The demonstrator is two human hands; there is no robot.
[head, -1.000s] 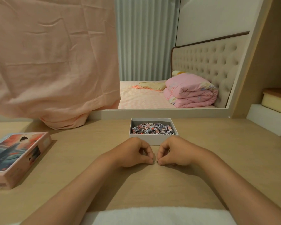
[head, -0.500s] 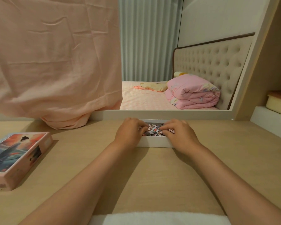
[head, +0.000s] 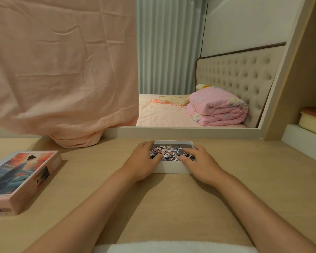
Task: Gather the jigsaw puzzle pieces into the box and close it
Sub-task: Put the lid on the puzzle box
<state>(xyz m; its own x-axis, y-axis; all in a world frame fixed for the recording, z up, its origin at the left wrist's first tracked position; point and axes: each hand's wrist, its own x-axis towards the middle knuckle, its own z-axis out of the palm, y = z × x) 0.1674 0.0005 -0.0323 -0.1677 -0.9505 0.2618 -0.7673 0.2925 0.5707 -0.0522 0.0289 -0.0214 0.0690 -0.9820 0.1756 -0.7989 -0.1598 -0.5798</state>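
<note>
White box (head: 171, 169) on counter (head: 171, 207), jigsaw pieces (head: 170, 152) heaped inside. Left hand (head: 144, 159) and right hand (head: 197, 161) rest on the heap, grip loosely spread. Pieces look light and loose, so scoop them. Lid (head: 22, 179) well left of box looks like stiff card; take by edges.

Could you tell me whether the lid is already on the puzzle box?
No, the illustrated lid lies on the table at the left, apart from the open white box, whose puzzle pieces are uncovered.

Home bedroom: tufted headboard (head: 235, 73), folded pink quilt (head: 217, 108) on bed (head: 162, 114), curtains (head: 168, 44), seemingly mirrored above desk (head: 171, 198).
</note>
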